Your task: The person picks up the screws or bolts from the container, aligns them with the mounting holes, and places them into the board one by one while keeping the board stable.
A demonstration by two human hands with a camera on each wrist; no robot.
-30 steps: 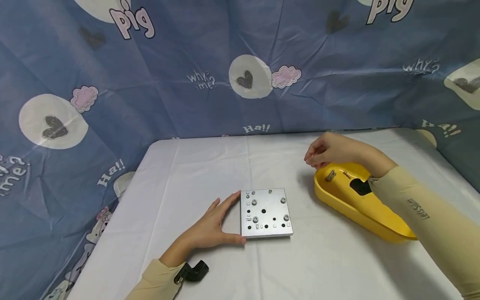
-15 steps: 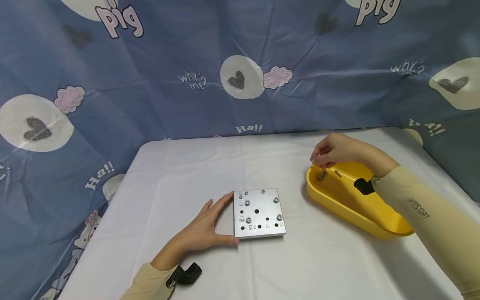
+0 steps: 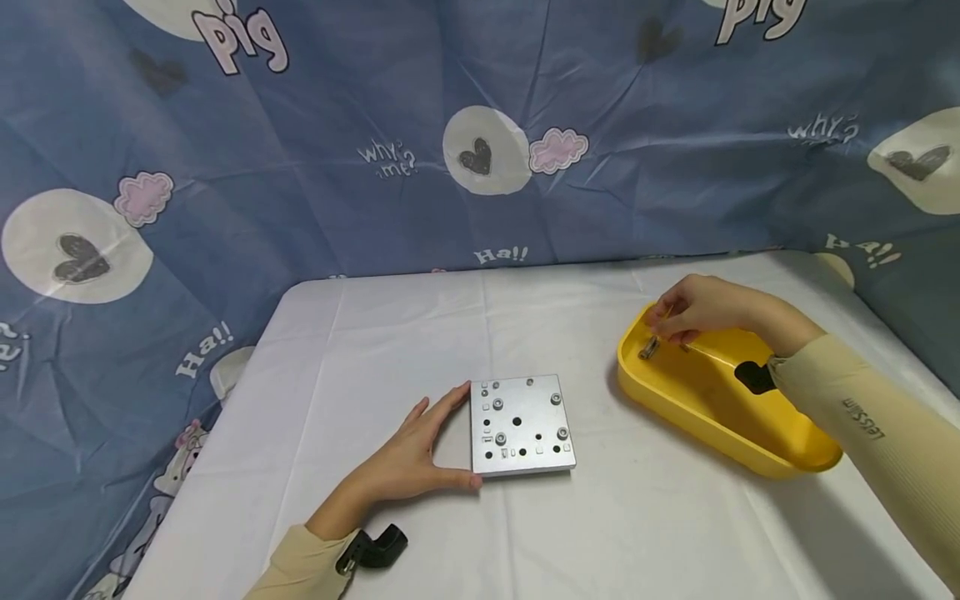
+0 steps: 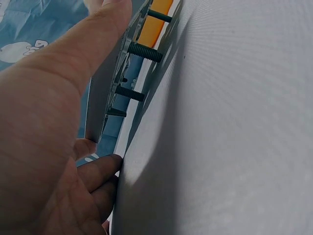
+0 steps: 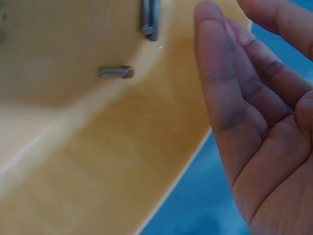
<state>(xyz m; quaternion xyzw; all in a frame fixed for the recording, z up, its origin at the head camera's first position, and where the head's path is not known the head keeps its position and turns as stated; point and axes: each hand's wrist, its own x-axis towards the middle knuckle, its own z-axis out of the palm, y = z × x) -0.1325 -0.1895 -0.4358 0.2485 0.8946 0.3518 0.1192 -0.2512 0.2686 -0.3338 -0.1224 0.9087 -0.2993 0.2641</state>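
Observation:
My left hand (image 3: 408,462) spans the left side of a square silver metal plate (image 3: 522,425), thumb at its front corner and index finger at its back corner. Several bolts (image 4: 145,51) stick out beneath the plate in the left wrist view, and their heads show on its top. My right hand (image 3: 708,308) is at the left end of a yellow tray (image 3: 705,446), fingertips over the loose bolts (image 3: 649,347). Close by in the right wrist view lie a short bolt (image 5: 115,72) and two side by side; nothing shows between the fingers there.
A white cloth (image 3: 390,333) covers the table, with a blue printed curtain (image 3: 420,217) hanging behind it. Black wrist cameras are strapped to both sleeves. The tray's raised wall (image 3: 630,383) stands to the right of the plate.
My right hand has moved rightward and down, from above the tray's left rim to inside it over the bolts. The left hand and plate stay put; the head view has shifted slightly.

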